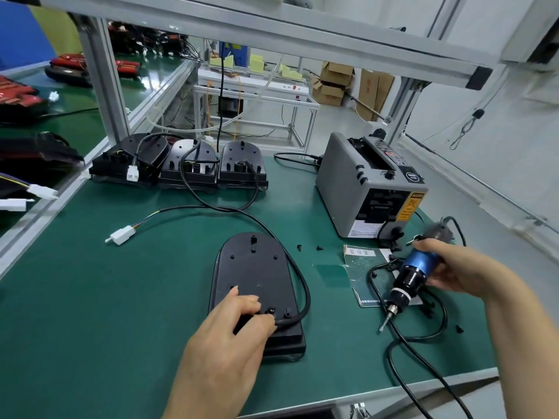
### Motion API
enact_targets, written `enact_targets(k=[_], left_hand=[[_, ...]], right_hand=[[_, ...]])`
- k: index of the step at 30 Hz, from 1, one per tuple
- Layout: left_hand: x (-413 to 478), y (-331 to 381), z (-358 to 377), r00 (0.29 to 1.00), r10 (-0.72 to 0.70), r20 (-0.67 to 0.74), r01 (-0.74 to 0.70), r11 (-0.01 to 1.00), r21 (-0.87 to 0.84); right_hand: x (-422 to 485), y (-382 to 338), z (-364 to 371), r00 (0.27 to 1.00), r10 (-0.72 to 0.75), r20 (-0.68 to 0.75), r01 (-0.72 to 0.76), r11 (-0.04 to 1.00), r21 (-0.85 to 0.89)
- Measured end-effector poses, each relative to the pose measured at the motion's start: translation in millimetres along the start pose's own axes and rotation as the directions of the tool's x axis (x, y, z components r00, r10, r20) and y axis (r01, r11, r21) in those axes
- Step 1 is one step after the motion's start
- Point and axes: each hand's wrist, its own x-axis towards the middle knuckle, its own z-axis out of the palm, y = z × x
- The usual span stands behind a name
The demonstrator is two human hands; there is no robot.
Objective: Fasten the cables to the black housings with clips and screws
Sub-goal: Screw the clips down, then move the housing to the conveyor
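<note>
Steady, the left hand (233, 325) pinches the stiff, springy cable (305, 291) against the light housing (254, 273), best pinned near its end, while the right hand (453, 267) wraps its fingers round the screwdriver (414, 272).

Tape dispenser (367, 186) right of housings (181, 164).

- The left hand (233, 334) covers the black housing (254, 267) at its 6 o'clock end, hiding where the cable (304, 285) ends.
- The screwdriver (410, 275) is blurred at its top, past the right hand (453, 264).
- The tape dispenser (341, 179) carries label print too small to read.
</note>
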Motion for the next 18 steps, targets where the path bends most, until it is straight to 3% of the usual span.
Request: enact_targets(k=[3,6,10,14,18], left_hand=[[-1,-2,1,1.000,-0.007,0.005,0.007,1.000,-0.009],[-2,-2,2,1.000,-0.004,0.008,0.004,1.000,-0.009],[-1,-2,1,1.000,-0.020,0.017,0.020,1.000,-0.012],[0,-1,0,1.000,-0.009,0.011,0.009,1.000,-0.011],[1,0,0,1.000,-0.012,0.013,0.012,1.000,-0.011]], right_hand=[[-8,5,-2,0.998,-0.064,0.017,0.060,0.983,0.173],[-22,5,2,0.981,-0.190,0.043,0.154,0.894,0.421],[-45,-7,23,0.938,-0.345,-0.038,0.243,0.575,0.781],[-62,-27,55,0.918,-0.366,-0.154,0.298,0.379,0.876],[-66,-38,78,0.904,-0.359,-0.231,0.359,0.349,0.865]])
